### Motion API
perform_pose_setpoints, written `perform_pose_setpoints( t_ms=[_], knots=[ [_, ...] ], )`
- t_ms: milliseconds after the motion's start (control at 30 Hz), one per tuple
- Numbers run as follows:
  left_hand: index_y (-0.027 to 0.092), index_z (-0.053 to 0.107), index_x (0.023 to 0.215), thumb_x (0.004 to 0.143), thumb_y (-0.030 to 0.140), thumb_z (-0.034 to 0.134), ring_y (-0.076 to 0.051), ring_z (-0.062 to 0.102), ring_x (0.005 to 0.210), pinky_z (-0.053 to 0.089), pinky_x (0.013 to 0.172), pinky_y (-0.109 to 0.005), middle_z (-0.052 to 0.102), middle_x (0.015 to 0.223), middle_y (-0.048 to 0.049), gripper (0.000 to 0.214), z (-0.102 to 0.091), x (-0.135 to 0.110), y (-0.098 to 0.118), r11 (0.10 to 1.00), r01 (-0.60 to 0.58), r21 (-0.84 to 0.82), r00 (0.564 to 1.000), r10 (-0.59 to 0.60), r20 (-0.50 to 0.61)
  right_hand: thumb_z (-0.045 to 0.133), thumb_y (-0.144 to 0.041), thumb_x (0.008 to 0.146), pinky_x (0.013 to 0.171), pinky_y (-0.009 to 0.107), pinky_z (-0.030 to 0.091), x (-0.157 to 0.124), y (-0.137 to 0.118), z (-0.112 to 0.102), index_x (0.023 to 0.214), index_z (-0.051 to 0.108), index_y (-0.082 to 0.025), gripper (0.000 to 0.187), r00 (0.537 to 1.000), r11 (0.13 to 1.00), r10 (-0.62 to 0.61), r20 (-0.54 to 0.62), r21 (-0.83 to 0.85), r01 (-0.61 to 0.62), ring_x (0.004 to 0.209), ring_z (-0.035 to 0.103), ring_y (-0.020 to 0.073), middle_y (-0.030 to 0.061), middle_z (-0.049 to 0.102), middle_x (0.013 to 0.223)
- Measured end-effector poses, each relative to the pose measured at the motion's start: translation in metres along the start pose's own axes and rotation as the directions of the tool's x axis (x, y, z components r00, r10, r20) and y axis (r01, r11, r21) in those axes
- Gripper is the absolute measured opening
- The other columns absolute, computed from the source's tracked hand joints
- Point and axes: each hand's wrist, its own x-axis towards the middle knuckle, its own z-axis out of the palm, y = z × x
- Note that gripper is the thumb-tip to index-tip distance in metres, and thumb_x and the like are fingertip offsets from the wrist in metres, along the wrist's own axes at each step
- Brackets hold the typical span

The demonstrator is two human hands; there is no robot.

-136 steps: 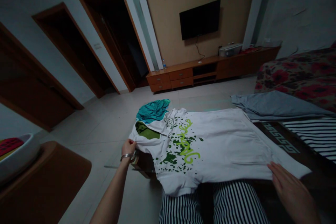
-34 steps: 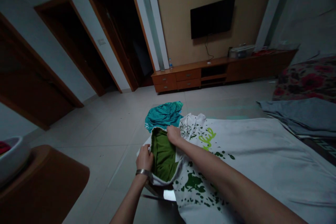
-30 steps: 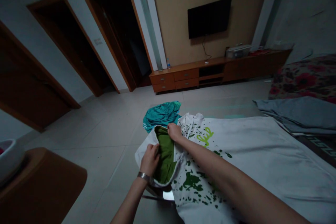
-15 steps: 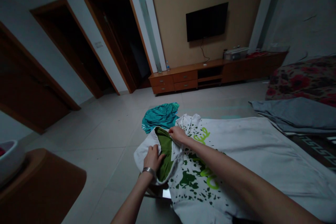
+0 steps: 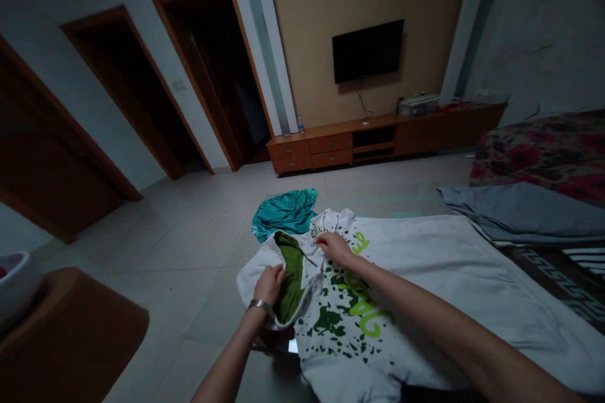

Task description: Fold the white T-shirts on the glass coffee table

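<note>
The white hooded sweatshirt with green splatter print (image 5: 425, 277) lies flat across a dark low table (image 5: 558, 264), its green-lined hood (image 5: 288, 274) overhanging the left edge. The left hand (image 5: 269, 283) pinches the hood's rim; the right hand (image 5: 333, 245) pinches the neckline. A crumpled teal garment (image 5: 283, 213) lies just beyond; bare tiled floor (image 5: 189, 233) opens leftward.

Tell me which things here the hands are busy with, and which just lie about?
In hand: white hoodie, its green-lined hood, left hand, right hand.
Lying about: teal garment, grey garment, TV, wooden cabinet.
</note>
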Motion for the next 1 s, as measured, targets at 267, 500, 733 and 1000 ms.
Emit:
perform_pose_setpoints(
  t_ms=[267, 500, 733, 1000],
  knots=[
    [0.014, 0.065, 0.103, 0.079, 0.013, 0.041, -0.020, 0.058, 0.105, 0.044, 0.096, -0.036, 0.064, 0.112, -0.0105, 0.033, -0.002, -0.025, -0.027, 0.960, -0.052, -0.277, 0.941, -0.045, -0.334, 0.046, -0.012, 0.082, 0.085, 0.022, 0.040, -0.026, -0.006, 0.007, 0.095, 0.068, -0.020, 0.027, 0.984, 0.984, -0.171, -0.045, 0.039, 0.172, 0.096, 0.059, 0.0154, 0.0037, 0.067, 0.100],
    [0.018, 0.040, 0.136, 0.081, 0.025, 0.053, -0.025, 0.024, 0.138, 0.025, 0.110, -0.048, 0.032, 0.148, -0.0109, 0.057, -0.005, -0.042, -0.006, 0.978, -0.191, 0.084, 0.982, 0.191, 0.015, 0.042, -0.010, 0.084, 0.090, 0.025, 0.039, 0.048, -0.065, 0.026, 0.113, 0.062, -0.022, 0.037, 0.961, 0.963, -0.266, -0.074, -0.070, 0.261, 0.106, 0.053, 0.0163, 0.0061, 0.060, 0.112],
    [0.022, 0.029, 0.143, 0.088, 0.022, 0.043, -0.021, 0.017, 0.140, 0.019, 0.113, -0.049, 0.021, 0.152, -0.0068, 0.057, 0.005, -0.063, -0.015, 0.967, -0.224, 0.122, 0.964, 0.201, 0.176, 0.040, -0.007, 0.084, 0.091, 0.031, 0.038, 0.088, -0.106, 0.058, 0.131, 0.047, -0.025, 0.051, 0.929, 0.872, -0.366, 0.063, -0.327, 0.366, 0.114, 0.048, 0.0206, 0.0091, 0.053, 0.125],
    [0.028, 0.021, 0.146, 0.088, 0.023, 0.044, -0.022, 0.019, 0.140, 0.020, 0.113, -0.050, 0.018, 0.153, -0.0042, 0.062, 0.017, -0.072, -0.024, 0.941, -0.284, 0.182, 0.956, 0.264, 0.129, 0.035, -0.011, 0.086, 0.076, 0.030, 0.045, 0.134, -0.077, 0.064, 0.101, 0.066, -0.013, 0.034, 0.999, 0.931, -0.019, 0.041, -0.364, 0.033, 0.097, 0.062, 0.0236, 0.0175, 0.065, 0.104]
  ],
)
